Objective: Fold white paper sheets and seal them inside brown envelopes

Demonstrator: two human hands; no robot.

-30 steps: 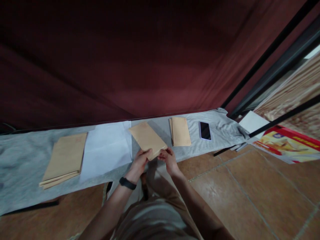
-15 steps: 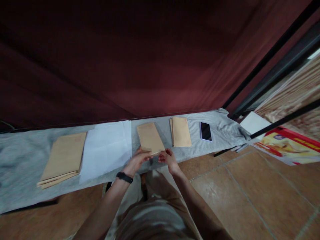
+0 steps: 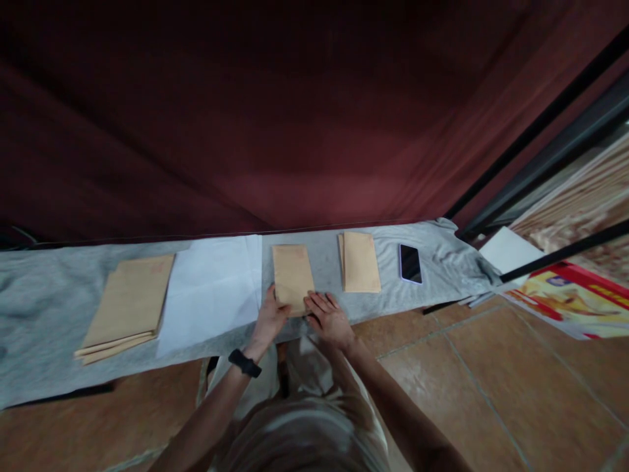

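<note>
From the head camera, the step looks like pressing a brown envelope [image 3: 293, 278] flat on the grey cloth [image 3: 44, 308], between a white sheet [image 3: 211, 292] and another envelope pile [image 3: 360, 261]. The left hand [image 3: 270, 319] lies flat at its near left corner, and the right hand [image 3: 328, 319] rests spread-fingered on its near edge; neither grips. Next comes, I judge, a firm stroke along the near edge. The envelope is plain, narrow and lies straight.

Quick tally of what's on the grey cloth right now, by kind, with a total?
Brown envelope under both hands, left hand and right hand: 1
Brown envelope stacks: 2, left stack and right stack
White paper sheets: 1 pile, sheet count unclear
Phone: 1
Total: 5 items or piles on the grey cloth
</note>
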